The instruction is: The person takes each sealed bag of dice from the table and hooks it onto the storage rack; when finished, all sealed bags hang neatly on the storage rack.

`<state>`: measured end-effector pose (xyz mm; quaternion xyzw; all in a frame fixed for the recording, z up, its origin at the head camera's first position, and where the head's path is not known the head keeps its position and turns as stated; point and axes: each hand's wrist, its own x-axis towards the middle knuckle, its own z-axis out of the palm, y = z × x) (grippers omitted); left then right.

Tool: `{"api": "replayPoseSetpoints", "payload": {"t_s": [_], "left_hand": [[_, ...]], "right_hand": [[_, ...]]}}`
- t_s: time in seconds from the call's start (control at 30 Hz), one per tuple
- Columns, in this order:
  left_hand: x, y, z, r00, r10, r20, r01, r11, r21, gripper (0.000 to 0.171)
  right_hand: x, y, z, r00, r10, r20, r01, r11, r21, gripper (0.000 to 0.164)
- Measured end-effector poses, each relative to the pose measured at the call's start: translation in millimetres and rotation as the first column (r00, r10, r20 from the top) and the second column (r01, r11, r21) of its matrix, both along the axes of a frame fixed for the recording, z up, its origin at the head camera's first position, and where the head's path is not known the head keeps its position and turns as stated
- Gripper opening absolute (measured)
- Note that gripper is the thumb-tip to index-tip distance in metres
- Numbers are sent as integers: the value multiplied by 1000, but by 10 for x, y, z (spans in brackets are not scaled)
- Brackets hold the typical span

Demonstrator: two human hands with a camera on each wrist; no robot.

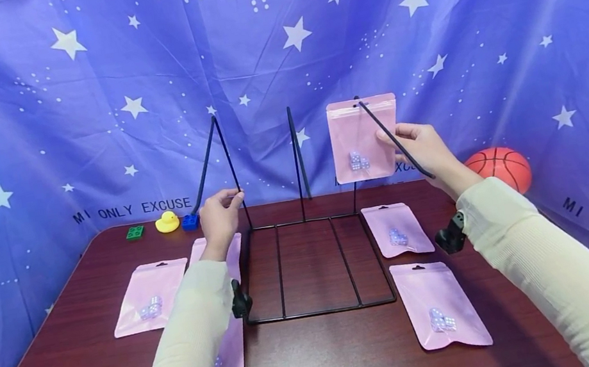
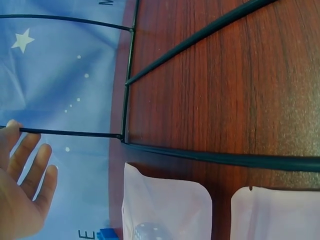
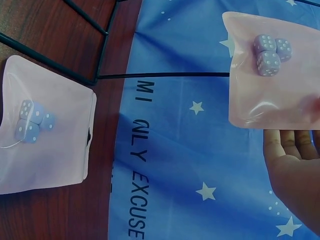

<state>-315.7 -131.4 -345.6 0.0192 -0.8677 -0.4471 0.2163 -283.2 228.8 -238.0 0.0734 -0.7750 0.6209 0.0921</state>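
A black wire rack [image 1: 307, 221] stands on the table, with several prongs sloping out from its top. My left hand [image 1: 221, 220] pinches its left upright wire between thumb and fingertip; the other fingers are spread in the left wrist view. My right hand [image 1: 432, 151] holds a pink zip bag [image 1: 345, 136] by its right edge, thumb in front and fingers behind. This bag is upright at the top of the right prong [image 1: 395, 140], which appears to pass through its hang hole. Pale purple dice [image 3: 268, 62] lie inside the bag.
Pink bags with dice lie beside the rack: one far left [image 1: 132, 295], two partly hidden by my left arm, two at right [image 1: 388, 216] [image 1: 428, 284]. Behind are a green brick [image 1: 134, 233], yellow duck [image 1: 167, 222], blue brick [image 1: 190, 222] and orange ball [image 1: 502, 168].
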Motion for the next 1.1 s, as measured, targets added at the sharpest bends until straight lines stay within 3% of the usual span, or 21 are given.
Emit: {"api": "replayPoseSetpoints", "payload": {"t_s": [0.37,0.67,0.93,1.1], "left_hand": [[-1,-34,-13,999,-33,-9,33,998,51,27],[-22,-19,3,1000,-27,2,27,999,24,26],[-10,-11,33,1000,-19,21,18,1000,23,26],[-12,-4,45,999,-16,32,15,1000,11,26]], "right_hand": [[-48,17,-27,1000,9,0,-9,999,46,20],[-53,71,-50,1000,8,4,-8,991,132,39],[-26,110,-42,1000,28,6,-29,992,121,34],[-12,140,-45,1000,23,12,-24,988,153,40]]}}
